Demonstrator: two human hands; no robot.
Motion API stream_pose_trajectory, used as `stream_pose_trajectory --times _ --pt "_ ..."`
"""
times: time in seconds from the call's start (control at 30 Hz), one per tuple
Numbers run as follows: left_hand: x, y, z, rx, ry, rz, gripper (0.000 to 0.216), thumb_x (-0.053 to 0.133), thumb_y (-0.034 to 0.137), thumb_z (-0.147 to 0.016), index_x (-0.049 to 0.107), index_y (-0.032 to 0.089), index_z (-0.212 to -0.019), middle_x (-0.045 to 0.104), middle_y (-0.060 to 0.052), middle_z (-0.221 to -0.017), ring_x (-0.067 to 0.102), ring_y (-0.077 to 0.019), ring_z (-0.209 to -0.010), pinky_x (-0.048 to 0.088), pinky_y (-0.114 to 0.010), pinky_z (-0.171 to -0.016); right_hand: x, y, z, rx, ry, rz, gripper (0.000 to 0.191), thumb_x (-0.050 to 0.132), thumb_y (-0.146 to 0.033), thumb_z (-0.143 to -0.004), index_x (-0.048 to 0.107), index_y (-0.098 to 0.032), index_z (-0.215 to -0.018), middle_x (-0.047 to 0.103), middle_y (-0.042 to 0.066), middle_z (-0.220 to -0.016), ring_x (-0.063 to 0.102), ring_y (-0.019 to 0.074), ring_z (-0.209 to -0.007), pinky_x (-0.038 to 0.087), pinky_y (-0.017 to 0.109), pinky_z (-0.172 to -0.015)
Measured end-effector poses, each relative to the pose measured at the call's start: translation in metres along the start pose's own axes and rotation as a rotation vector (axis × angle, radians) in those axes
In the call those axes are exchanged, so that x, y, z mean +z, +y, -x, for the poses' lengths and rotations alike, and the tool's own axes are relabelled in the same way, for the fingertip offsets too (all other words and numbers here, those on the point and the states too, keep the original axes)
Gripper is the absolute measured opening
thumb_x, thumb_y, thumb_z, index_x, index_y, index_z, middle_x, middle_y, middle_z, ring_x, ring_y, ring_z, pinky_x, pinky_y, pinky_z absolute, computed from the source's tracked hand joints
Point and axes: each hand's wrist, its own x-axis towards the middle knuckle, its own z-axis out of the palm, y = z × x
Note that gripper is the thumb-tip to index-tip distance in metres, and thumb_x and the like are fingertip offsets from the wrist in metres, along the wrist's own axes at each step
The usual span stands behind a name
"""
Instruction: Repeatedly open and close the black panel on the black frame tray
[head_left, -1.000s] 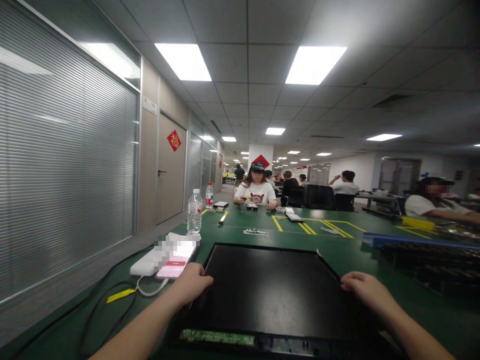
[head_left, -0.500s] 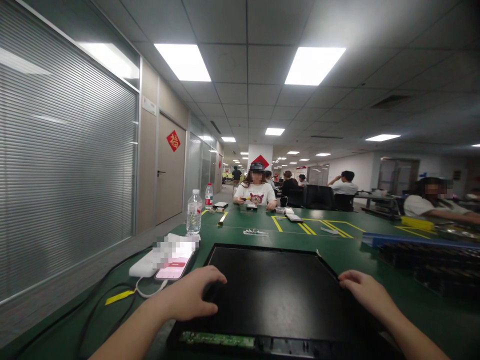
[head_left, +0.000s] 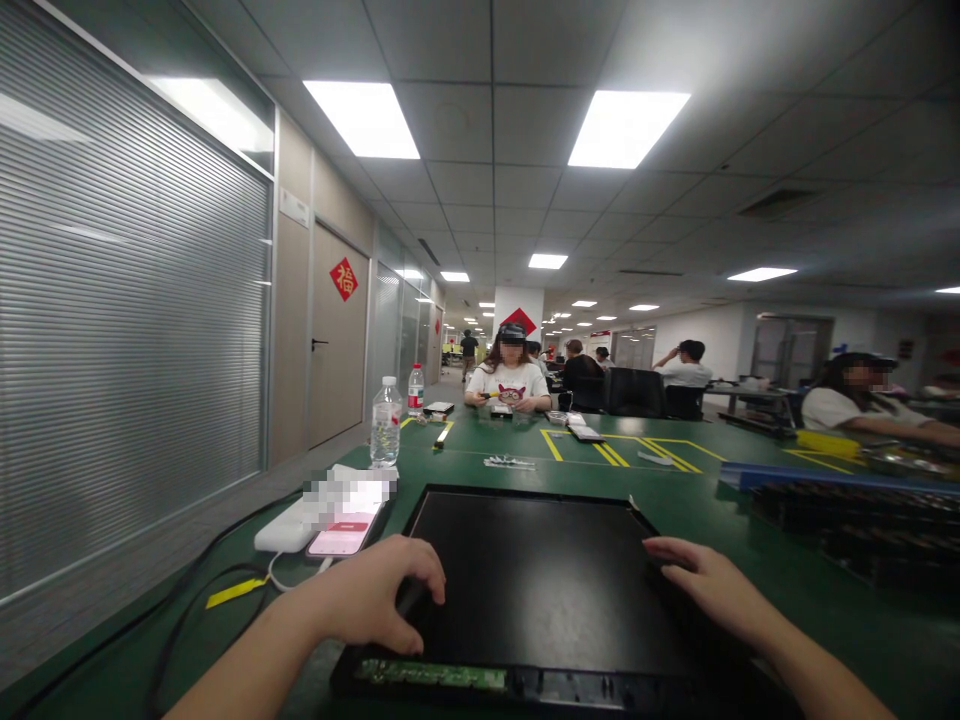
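Observation:
A black flat display panel [head_left: 532, 580] in a raised dark frame lies on the green table in front of me. A green circuit board [head_left: 431, 675] runs along its near edge. My left hand [head_left: 382, 595] rests at the panel's left edge, thumb and curved fingers apart. Over at the right edge, my right hand [head_left: 697, 575] reaches in with its fingers stretched out and a gap below them. Whether either hand presses on the frame I cannot tell.
To the left lie a phone [head_left: 341, 535], a white box-like device [head_left: 285, 525] and dark cables [head_left: 187, 600]. A water bottle [head_left: 385, 425] stands behind them. Dark parts [head_left: 847, 520] are stacked at the right. Across the table [head_left: 457, 465] a person [head_left: 510, 380] sits handling small items.
My right hand has moved left, inward over the panel's right edge. My left hand has shifted slightly left and its fingers have curled down more. The panel stays about where it was.

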Motion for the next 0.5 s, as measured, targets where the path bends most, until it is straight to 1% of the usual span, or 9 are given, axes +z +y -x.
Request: stream_pose_trajectory --times 0.13,0.23,0.37,0.5 --pt "0.0 0.0 0.0 -0.018 -0.003 -0.013 0.04 0.074 0.03 -0.052 0.067 0.029 -0.091 0.061 0.002 -0.103 0.054 -0.0186 -0.094 0.04 -0.026 -0.082 -0.001 0.005 -0.003 0.0 0.048 -0.021 0.039 0.048 -0.027 -0.068 0.063 -0.017 -0.103 0.065 0.007 -0.109 0.058 0.0198 -0.101 0.04 0.029 -0.092" --pt "0.0 0.002 0.0 -0.014 -0.016 -0.025 0.039 0.074 0.03 -0.052 0.067 0.028 -0.091 0.061 0.002 -0.101 0.055 -0.0183 -0.091 0.041 -0.026 -0.081 -0.002 0.011 -0.005 0.015 0.076 -0.015 0.036 0.047 -0.025 -0.068 0.064 -0.018 -0.1 0.066 0.006 -0.106 0.059 0.0197 -0.1 0.04 0.029 -0.091" --pt "-0.002 0.004 0.0 -0.013 -0.042 -0.03 0.04 0.071 0.029 -0.055 0.066 0.029 -0.095 0.062 0.002 -0.097 0.056 -0.0171 -0.085 0.042 -0.026 -0.077 -0.001 0.015 -0.007 0.025 0.036 -0.024 0.038 0.046 -0.023 -0.068 0.063 -0.02 -0.102 0.065 0.004 -0.108 0.058 0.0183 -0.102 0.041 0.026 -0.091" --pt "-0.002 0.004 0.0 0.002 -0.05 -0.006 0.043 0.07 0.027 -0.056 0.064 0.029 -0.099 0.062 0.002 -0.096 0.057 -0.0161 -0.082 0.042 -0.026 -0.078 0.0 0.007 -0.004 0.047 0.002 0.005 0.04 0.046 -0.021 -0.066 0.065 -0.018 -0.101 0.066 0.005 -0.108 0.059 0.0182 -0.101 0.041 0.025 -0.09"
